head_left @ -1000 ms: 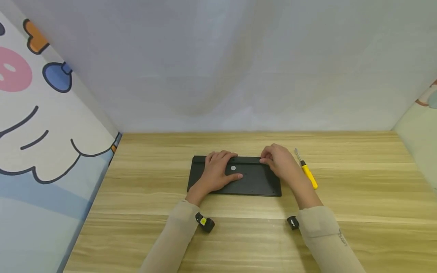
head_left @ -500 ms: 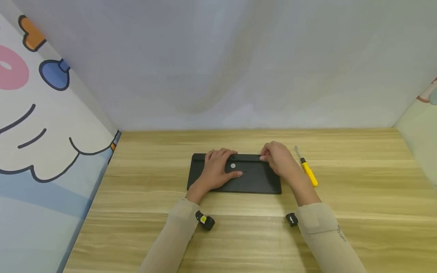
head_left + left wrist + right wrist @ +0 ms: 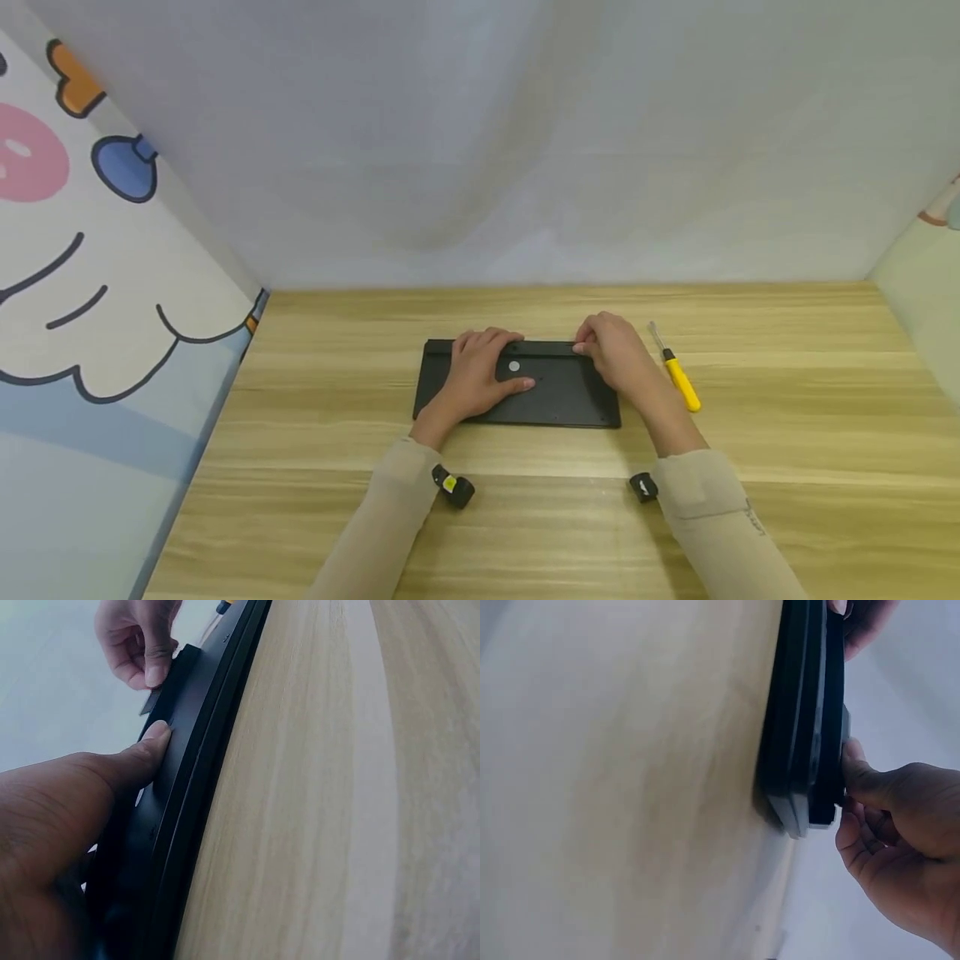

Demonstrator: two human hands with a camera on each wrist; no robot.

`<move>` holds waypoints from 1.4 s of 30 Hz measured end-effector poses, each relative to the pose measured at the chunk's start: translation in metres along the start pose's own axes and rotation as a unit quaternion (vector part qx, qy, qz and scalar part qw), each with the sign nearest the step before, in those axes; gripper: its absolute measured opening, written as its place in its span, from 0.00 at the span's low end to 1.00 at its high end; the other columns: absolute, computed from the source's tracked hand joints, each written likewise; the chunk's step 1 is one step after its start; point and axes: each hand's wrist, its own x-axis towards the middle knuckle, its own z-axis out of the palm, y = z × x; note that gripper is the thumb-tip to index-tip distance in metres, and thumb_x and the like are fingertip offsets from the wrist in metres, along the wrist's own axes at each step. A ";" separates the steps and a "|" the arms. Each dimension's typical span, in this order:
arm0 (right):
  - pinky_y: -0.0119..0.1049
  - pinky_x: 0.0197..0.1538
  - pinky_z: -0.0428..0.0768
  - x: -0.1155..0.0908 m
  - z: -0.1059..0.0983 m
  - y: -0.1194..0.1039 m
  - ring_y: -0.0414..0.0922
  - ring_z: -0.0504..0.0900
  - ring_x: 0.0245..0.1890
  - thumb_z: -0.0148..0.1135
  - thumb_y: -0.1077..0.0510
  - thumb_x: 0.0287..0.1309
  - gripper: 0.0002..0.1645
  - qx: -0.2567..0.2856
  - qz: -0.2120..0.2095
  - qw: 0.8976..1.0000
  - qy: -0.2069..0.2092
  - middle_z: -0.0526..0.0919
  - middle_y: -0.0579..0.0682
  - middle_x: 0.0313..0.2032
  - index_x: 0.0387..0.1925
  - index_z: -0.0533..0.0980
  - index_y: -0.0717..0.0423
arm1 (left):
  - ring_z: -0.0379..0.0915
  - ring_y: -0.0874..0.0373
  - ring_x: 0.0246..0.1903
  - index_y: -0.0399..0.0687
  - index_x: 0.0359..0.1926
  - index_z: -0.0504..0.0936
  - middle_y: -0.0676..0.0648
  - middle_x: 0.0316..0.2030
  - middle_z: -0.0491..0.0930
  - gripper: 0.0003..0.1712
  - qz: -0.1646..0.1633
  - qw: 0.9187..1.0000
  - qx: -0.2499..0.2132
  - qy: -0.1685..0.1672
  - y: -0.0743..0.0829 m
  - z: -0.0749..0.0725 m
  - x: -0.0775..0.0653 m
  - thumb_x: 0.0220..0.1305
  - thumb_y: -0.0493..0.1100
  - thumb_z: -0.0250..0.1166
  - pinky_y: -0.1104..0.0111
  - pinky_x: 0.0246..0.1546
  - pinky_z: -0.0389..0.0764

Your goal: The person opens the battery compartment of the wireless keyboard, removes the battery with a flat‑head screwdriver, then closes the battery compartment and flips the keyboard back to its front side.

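Observation:
A black keyboard lies face down on the wooden table, its underside showing a round pale sticker and a raised strip along the far edge. My left hand grips it left of the middle, thumb on the underside and fingers bent over the far edge. At the far right corner my right hand pinches a small dark flap, which looks like the keyboard's foot, between thumb and fingers. The flap sticks up from the strip in the left wrist view. In the right wrist view the right thumb presses against the strip.
A screwdriver with a yellow handle lies right of the right hand, its shaft pointing away. Black wrist cameras sit at both cuffs. A pale wall stands behind the table, and a cartoon-printed panel borders the left side.
Both hands keep the same hold at the same spots on the keyboard. Only the head view shifts slightly.

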 end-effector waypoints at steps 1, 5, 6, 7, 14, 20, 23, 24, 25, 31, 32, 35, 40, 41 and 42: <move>0.47 0.48 0.81 0.000 -0.001 0.000 0.53 0.79 0.40 0.65 0.62 0.67 0.06 0.000 -0.001 1.000 0.003 0.81 0.59 0.38 0.39 0.81 0.64 | 0.68 0.47 0.69 0.55 0.71 0.71 0.47 0.67 0.74 0.42 0.002 1.000 -0.001 0.001 0.000 0.000 0.001 0.60 0.62 0.73 0.44 0.79 0.50; 0.46 0.47 0.80 0.000 -0.003 0.002 0.53 0.78 0.39 0.65 0.62 0.67 0.06 0.002 -0.010 1.000 0.010 0.81 0.59 0.37 0.38 0.81 0.64 | 0.69 0.48 0.68 0.55 0.71 0.71 0.48 0.67 0.74 0.42 0.000 1.000 0.002 -0.003 0.001 0.001 0.003 0.60 0.62 0.73 0.45 0.79 0.51; 0.46 0.47 0.80 -0.001 -0.002 0.002 0.53 0.77 0.39 0.65 0.62 0.67 0.06 0.004 -0.012 1.000 0.011 0.80 0.59 0.37 0.38 0.81 0.64 | 0.69 0.49 0.68 0.55 0.71 0.71 0.48 0.67 0.74 0.42 -0.002 1.000 0.003 -0.005 0.001 0.001 0.004 0.60 0.62 0.73 0.45 0.79 0.51; 0.46 0.47 0.79 -0.001 -0.001 0.003 0.53 0.77 0.40 0.65 0.62 0.67 0.06 0.004 -0.015 1.000 0.013 0.80 0.59 0.37 0.38 0.80 0.63 | 0.69 0.48 0.68 0.55 0.71 0.71 0.48 0.68 0.74 0.42 -0.003 1.000 0.002 -0.007 0.001 0.001 0.003 0.60 0.62 0.72 0.45 0.79 0.51; 0.45 0.46 0.74 -0.010 -0.002 0.005 0.55 0.72 0.42 0.64 0.61 0.68 0.05 -0.017 -0.044 0.998 0.039 0.77 0.57 0.38 0.39 0.79 0.60 | 0.68 0.48 0.69 0.56 0.71 0.71 0.48 0.67 0.74 0.42 0.001 1.000 -0.003 -0.007 0.002 0.004 0.003 0.60 0.62 0.72 0.45 0.79 0.50; 0.47 0.47 0.75 -0.011 -0.004 0.008 0.56 0.75 0.43 0.63 0.62 0.69 0.03 -0.021 -0.059 0.997 0.044 0.81 0.56 0.36 0.39 0.78 0.60 | 0.69 0.48 0.68 0.56 0.71 0.71 0.48 0.67 0.74 0.42 0.002 1.000 -0.002 -0.008 0.002 0.004 0.004 0.61 0.62 0.72 0.45 0.79 0.50; 0.50 0.51 0.76 -0.010 -0.006 0.008 0.58 0.76 0.46 0.62 0.64 0.69 0.03 -0.013 -0.055 0.998 0.040 0.82 0.57 0.38 0.40 0.79 0.61 | 0.69 0.49 0.68 0.56 0.71 0.71 0.48 0.67 0.74 0.42 -0.001 1.000 0.000 -0.011 0.003 0.004 0.005 0.61 0.63 0.72 0.45 0.79 0.50; 0.51 0.52 0.77 -0.010 -0.006 0.008 0.58 0.77 0.46 0.62 0.64 0.69 0.03 -0.011 -0.056 0.998 0.039 0.83 0.57 0.39 0.41 0.80 0.61 | 0.69 0.48 0.68 0.56 0.71 0.71 0.48 0.67 0.74 0.42 -0.002 1.000 -0.001 -0.010 0.003 0.003 0.005 0.61 0.63 0.72 0.45 0.79 0.50; 0.52 0.52 0.77 -0.010 -0.007 0.009 0.58 0.77 0.47 0.61 0.65 0.69 0.03 -0.011 -0.058 0.998 0.038 0.83 0.58 0.39 0.41 0.80 0.61 | 0.69 0.48 0.68 0.56 0.71 0.71 0.48 0.68 0.74 0.42 -0.003 1.000 -0.001 -0.011 0.003 0.003 0.005 0.61 0.63 0.72 0.45 0.79 0.50; 0.53 0.54 0.77 -0.009 -0.007 0.009 0.59 0.78 0.47 0.62 0.65 0.68 0.05 -0.016 -0.065 0.997 0.031 0.83 0.58 0.38 0.41 0.82 0.62 | 0.69 0.48 0.68 0.56 0.71 0.71 0.48 0.67 0.74 0.41 -0.001 1.000 -0.001 -0.007 0.002 0.003 0.004 0.60 0.63 0.72 0.45 0.79 0.51; 0.53 0.54 0.77 -0.010 -0.008 0.009 0.59 0.78 0.47 0.62 0.65 0.68 0.04 -0.016 -0.067 0.997 0.031 0.83 0.58 0.38 0.40 0.82 0.62 | 0.69 0.48 0.68 0.56 0.71 0.72 0.48 0.67 0.74 0.41 0.000 1.000 -0.002 -0.006 0.002 0.003 0.004 0.60 0.62 0.72 0.45 0.79 0.51; 0.52 0.52 0.77 -0.011 -0.008 0.009 0.57 0.78 0.45 0.63 0.65 0.68 0.04 -0.016 -0.073 0.997 0.034 0.83 0.57 0.37 0.40 0.82 0.61 | 0.70 0.48 0.67 0.56 0.71 0.72 0.48 0.67 0.74 0.41 0.003 1.000 -0.004 -0.002 0.001 0.003 0.004 0.60 0.62 0.73 0.45 0.79 0.51; 0.50 0.50 0.75 -0.011 -0.010 0.009 0.56 0.76 0.43 0.63 0.64 0.67 0.03 -0.015 -0.079 0.996 0.042 0.82 0.56 0.36 0.39 0.82 0.60 | 0.70 0.48 0.67 0.56 0.71 0.72 0.49 0.68 0.74 0.41 0.003 1.000 -0.002 0.001 0.001 0.005 0.005 0.60 0.63 0.73 0.45 0.79 0.51; 0.49 0.50 0.75 -0.011 -0.011 0.009 0.56 0.76 0.44 0.63 0.64 0.67 0.03 -0.015 -0.079 0.996 0.042 0.82 0.55 0.36 0.39 0.82 0.59 | 0.70 0.48 0.67 0.56 0.71 0.72 0.49 0.68 0.74 0.42 0.003 1.000 -0.002 0.001 0.001 0.005 0.005 0.60 0.63 0.73 0.45 0.79 0.51; 0.49 0.50 0.75 -0.011 -0.011 0.009 0.56 0.76 0.44 0.63 0.64 0.68 0.03 -0.015 -0.080 0.996 0.042 0.82 0.55 0.36 0.39 0.82 0.59 | 0.70 0.48 0.67 0.56 0.71 0.72 0.49 0.67 0.74 0.42 0.003 1.000 -0.002 0.001 0.001 0.005 0.005 0.60 0.63 0.73 0.45 0.79 0.51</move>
